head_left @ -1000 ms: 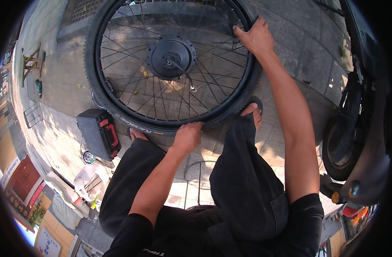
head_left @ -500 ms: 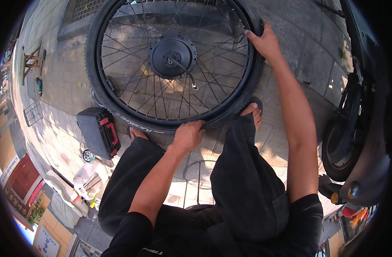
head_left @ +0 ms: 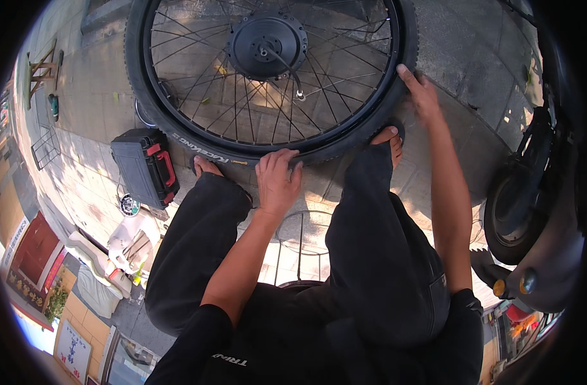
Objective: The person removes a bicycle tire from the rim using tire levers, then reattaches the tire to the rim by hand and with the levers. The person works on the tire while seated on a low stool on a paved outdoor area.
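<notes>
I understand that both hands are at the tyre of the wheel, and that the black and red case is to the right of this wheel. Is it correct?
Not quite: the head view shows the black and red case to the left of the wheel. The left hand and right hand are indeed at the tyre.

Hands: two, one left hand (head_left: 277, 181), one right hand (head_left: 423, 96). Feet: two, left foot (head_left: 207, 165) and right foot (head_left: 388, 141). One spoked wheel (head_left: 268, 63) in full spoke-and-rim form, with one black tire (head_left: 134, 64), one hub (head_left: 255, 45), one cable (head_left: 287, 69) at hub. One black case (head_left: 138, 168), one red handle (head_left: 168, 168) on it. One parked vehicle (head_left: 550, 273), one vehicle wheel (head_left: 511, 221) visible. One wooden stand (head_left: 42, 70). One green tool (head_left: 53, 107). One white signboard (head_left: 72, 350).
</notes>
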The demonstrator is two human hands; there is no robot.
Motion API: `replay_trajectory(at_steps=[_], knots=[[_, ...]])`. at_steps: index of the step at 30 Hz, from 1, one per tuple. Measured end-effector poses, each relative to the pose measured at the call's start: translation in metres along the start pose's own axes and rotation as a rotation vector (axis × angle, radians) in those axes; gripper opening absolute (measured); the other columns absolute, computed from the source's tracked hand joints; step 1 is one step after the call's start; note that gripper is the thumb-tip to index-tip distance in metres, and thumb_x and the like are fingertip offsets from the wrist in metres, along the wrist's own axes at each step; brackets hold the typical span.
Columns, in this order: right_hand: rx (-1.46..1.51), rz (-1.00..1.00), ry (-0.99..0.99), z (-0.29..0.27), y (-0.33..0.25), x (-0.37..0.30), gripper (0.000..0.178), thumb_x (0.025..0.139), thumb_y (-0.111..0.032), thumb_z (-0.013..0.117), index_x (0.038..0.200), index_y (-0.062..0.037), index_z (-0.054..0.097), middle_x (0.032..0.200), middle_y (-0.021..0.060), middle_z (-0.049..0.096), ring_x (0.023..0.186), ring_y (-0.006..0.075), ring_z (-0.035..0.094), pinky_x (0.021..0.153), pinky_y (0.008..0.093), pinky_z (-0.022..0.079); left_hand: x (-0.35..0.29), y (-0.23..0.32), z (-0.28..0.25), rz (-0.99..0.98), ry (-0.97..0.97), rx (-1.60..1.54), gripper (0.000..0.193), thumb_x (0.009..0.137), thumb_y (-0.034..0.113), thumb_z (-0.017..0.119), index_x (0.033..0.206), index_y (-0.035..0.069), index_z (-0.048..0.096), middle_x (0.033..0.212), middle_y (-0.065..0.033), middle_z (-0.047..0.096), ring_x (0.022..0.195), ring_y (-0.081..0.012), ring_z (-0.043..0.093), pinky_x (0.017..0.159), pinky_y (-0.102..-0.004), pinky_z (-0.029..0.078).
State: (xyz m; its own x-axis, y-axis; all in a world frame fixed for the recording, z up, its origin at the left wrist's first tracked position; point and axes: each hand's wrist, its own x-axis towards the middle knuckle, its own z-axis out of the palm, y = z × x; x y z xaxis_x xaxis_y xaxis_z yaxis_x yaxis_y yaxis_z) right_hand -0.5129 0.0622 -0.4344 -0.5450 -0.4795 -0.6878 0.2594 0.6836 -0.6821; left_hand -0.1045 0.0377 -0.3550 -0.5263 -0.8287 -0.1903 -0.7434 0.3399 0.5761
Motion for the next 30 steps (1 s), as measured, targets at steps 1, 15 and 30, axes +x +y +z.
replay_trajectory(at_steps=[1, 15, 30], knots=[[0.123, 0.092, -0.020, 0.002, 0.020, -0.010, 0.113, 0.082, -0.062, 0.087, 0.154, 0.0116, 0.042, 0.149, 0.0287, 0.057, 0.136, 0.0406, 0.059, 0.113, 0.0500, 0.048, -0.013, 0.002, -0.003, -0.043, 0.139, 0.028, 0.040, 0.090, 0.023, 0.082, 0.121, 0.003, 0.065, 0.118, -0.0147, 0.070, 0.112, -0.0351, 0.063, 0.097, -0.0439, 0.047], [0.594, 0.150, -0.256, 0.026, 0.007, -0.063, 0.052, 0.097, -0.033, 0.082, 0.132, 0.0001, 0.063, 0.118, 0.0095, 0.072, 0.105, 0.0230, 0.071, 0.094, 0.0406, 0.059, -0.014, -0.069, 0.000, -1.095, 0.275, -1.727, 0.055, 0.094, 0.023, 0.084, 0.141, 0.011, 0.058, 0.142, -0.0052, 0.064, 0.134, -0.0272, 0.057, 0.120, -0.0491, 0.040], [0.714, 0.121, -0.310, 0.052, 0.029, -0.107, 0.042, 0.096, -0.018, 0.082, 0.129, -0.0013, 0.062, 0.119, 0.0106, 0.070, 0.110, 0.0251, 0.070, 0.097, 0.0462, 0.058, -0.013, -0.044, -0.026, -0.872, 0.242, -1.623, 0.052, 0.093, 0.020, 0.086, 0.136, 0.010, 0.060, 0.128, -0.0084, 0.070, 0.121, -0.0249, 0.066, 0.109, -0.0447, 0.054]])
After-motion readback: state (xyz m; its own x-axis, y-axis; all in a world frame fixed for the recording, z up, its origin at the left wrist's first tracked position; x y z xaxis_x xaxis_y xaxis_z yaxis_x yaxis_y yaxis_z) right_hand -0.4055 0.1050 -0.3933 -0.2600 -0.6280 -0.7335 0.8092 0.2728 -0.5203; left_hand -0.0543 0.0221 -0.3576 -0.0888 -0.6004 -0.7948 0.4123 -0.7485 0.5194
